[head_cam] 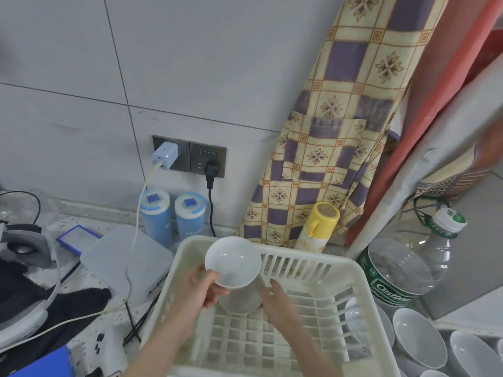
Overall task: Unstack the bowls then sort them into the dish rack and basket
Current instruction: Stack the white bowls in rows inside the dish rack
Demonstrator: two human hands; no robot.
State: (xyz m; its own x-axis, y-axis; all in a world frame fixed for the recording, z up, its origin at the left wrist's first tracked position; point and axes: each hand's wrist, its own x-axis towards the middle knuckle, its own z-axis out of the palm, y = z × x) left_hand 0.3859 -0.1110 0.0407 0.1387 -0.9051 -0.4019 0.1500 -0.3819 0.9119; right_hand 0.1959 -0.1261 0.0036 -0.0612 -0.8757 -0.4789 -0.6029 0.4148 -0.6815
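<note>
Behind the right hand [275,297], stacked bowls [239,300] blur.

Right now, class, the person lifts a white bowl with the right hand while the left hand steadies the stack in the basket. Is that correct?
Not quite: the hands are swapped. The head view shows the left hand lifting the white bowl, while the right hand steadies the stack in the basket.

A speckled countertop [81,221] carries a cream plastic basket [351,270]. Left of the basket lie a translucent lidded box [119,257] and black cloth [68,306]; behind it stand two blue canisters [174,216].
</note>
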